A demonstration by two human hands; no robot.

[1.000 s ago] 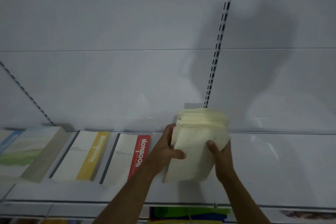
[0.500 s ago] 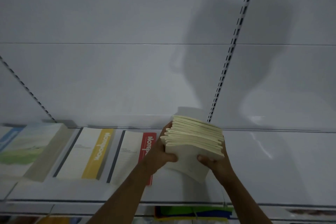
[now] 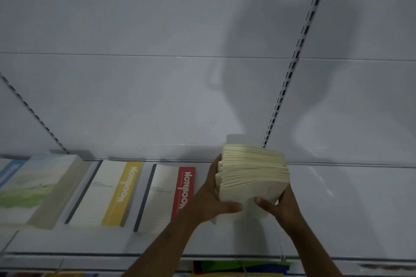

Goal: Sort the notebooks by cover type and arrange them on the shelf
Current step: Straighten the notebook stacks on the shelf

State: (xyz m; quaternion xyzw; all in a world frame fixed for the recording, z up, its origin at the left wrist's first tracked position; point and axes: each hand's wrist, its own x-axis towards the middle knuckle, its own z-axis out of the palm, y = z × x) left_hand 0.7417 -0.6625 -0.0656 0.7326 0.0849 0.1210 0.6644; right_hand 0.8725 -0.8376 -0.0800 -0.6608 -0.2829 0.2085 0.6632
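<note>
1. Both hands are holding a stack of cream-covered notebooks (image 3: 253,174) above the white shelf (image 3: 337,209), just right of the row that is already lying there.
2. The left hand (image 3: 212,198) is gripping the stack's left side, fingers curled up along its edge and thumb lying across the front cover.
3. The right hand (image 3: 281,206) is clamping the lower right corner, thumb on the front cover and the other fingers hidden behind the stack.
4. The stack is tilting, its fanned page edges facing up toward the camera and its lower edge pointing down at the shelf; whether that edge is touching the shelf cannot be told.
5. The red-banded notebook (image 3: 171,193) is lying flat just left of the left hand, with the yellow-banded notebook (image 3: 110,193) beyond it and a green landscape-cover notebook (image 3: 29,184) further left; all three are running with their long axes from the shelf's front toward the back panel (image 3: 135,96).
6. The open stretch of shelf is lying to the right of and beneath the stack, so the coming move is probably a lowering straight down, laying the stack's long axis parallel to its neighbours.
7. The left hand is nearer the red-banded notebook, so it is likely the one judging the gap.
</note>
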